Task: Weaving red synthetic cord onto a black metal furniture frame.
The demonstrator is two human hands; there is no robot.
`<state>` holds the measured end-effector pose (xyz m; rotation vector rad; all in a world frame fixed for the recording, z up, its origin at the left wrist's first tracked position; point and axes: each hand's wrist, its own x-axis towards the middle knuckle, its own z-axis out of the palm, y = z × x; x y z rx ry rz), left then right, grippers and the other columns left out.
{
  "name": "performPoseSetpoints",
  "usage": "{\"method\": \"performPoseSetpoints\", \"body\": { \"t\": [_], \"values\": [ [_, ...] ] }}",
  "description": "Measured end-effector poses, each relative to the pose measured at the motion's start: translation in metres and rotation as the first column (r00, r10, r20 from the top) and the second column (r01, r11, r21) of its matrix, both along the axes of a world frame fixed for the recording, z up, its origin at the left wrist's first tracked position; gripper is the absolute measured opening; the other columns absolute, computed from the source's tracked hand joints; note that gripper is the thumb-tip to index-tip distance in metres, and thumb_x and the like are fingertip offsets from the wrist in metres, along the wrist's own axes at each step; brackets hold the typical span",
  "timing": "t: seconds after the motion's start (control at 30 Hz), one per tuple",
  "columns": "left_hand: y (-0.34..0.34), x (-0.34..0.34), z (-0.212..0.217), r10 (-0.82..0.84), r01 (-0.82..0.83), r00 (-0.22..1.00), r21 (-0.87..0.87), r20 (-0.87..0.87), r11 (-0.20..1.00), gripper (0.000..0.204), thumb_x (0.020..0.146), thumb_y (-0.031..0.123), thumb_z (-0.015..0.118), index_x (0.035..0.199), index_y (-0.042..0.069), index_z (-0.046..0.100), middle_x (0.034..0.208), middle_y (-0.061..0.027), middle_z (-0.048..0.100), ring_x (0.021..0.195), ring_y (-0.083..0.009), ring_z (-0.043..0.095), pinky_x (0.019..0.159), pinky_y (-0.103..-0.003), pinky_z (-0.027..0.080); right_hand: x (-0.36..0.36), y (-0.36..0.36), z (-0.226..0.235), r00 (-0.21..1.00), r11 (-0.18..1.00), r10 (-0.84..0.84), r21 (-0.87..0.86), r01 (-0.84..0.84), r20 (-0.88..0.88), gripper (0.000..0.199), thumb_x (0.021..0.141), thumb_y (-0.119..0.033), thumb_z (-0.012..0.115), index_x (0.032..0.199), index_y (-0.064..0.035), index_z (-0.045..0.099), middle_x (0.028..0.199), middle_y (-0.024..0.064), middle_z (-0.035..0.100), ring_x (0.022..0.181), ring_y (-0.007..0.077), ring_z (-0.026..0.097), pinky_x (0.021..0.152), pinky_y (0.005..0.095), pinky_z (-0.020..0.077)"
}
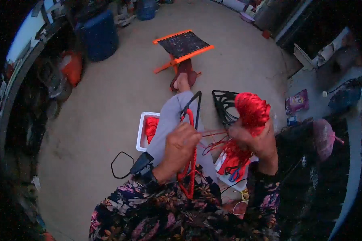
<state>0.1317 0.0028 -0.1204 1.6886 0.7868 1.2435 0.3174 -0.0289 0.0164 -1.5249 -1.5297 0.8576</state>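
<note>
My left hand [182,143] is closed around a black wire frame [199,106] above my lap. Much of the frame is wrapped in red cord [193,168]. A large bundle of glossy red cord [251,110] is gripped in my right hand [259,144], raised to the right. Thin red strands stretch between my hands, and loose ones dangle under the right. Below that hand, a white tray [240,187] holds more red cord and blue-handled scissors [235,175]. Another white tray [139,138], with red cord inside, stands on the floor left of my leg.
Several black wire frames [223,105] lie right of my leg. My foot is by an orange folding stool [211,47] with a dark woven seat. A black wire hexagon [117,175] shows beside my left wrist. A blue barrel [100,38] stands far left; a purple packet [297,102] lies right.
</note>
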Motion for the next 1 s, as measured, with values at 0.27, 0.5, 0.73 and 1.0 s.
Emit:
{"method": "performPoseSetpoints", "body": {
  "t": [0.27,0.5,0.73,1.0],
  "values": [
    [0.007,-0.003,-0.001,0.169,0.225,0.894,-0.743,0.415,0.630,0.024,0.093,0.020,0.053,0.085,-0.002,0.061,0.086,-0.0113,0.064,0.084,-0.0205,0.062,0.079,-0.031,0.048,0.068,-0.032,-0.106,0.821,0.993,-0.035,0.112,-0.035,0.569,0.038,0.074,-0.024,0.072,0.106,-0.0066,0.061,0.076,0.0147,0.066,0.065,0.0279,0.064,0.062,0.0381,0.0495],
    [0.010,-0.021,-0.039,0.212,0.059,0.955,-0.832,0.208,0.552,0.019,0.090,0.018,0.056,0.083,0.002,0.062,0.085,-0.0086,0.064,0.084,-0.0174,0.060,0.078,-0.031,0.046,0.017,-0.031,-0.190,0.648,0.892,0.445,-0.241,-0.382,0.619,0.027,0.075,-0.025,0.068,0.093,-0.0050,0.063,0.075,0.0193,0.063,0.071,0.0378,0.061,0.063,0.0460,0.0468],
    [0.011,-0.021,-0.039,-0.027,0.028,1.000,-0.646,0.011,0.763,0.020,0.088,0.020,0.060,0.084,0.000,0.064,0.086,-0.0043,0.062,0.083,-0.0132,0.056,0.075,-0.030,0.044,-0.016,0.018,-0.200,0.861,0.940,0.341,-0.154,-0.305,0.378,0.028,0.078,-0.027,0.065,0.091,-0.0027,0.060,0.073,0.0225,0.060,0.071,0.0417,0.058,0.062,0.0480,0.0427],
    [0.014,-0.029,-0.042,0.008,-0.048,0.998,-0.637,-0.065,0.769,0.022,0.085,0.015,0.060,0.070,-0.001,0.061,0.078,-0.0039,0.055,0.074,-0.0107,0.052,0.065,-0.027,0.041,-0.025,0.026,-0.205,0.925,0.933,0.356,-0.110,-0.344,0.132,0.041,0.074,-0.031,0.069,0.100,-0.0007,0.059,0.083,0.0210,0.062,0.077,0.0370,0.061,0.068,0.0429,0.0459]
  ]
}}
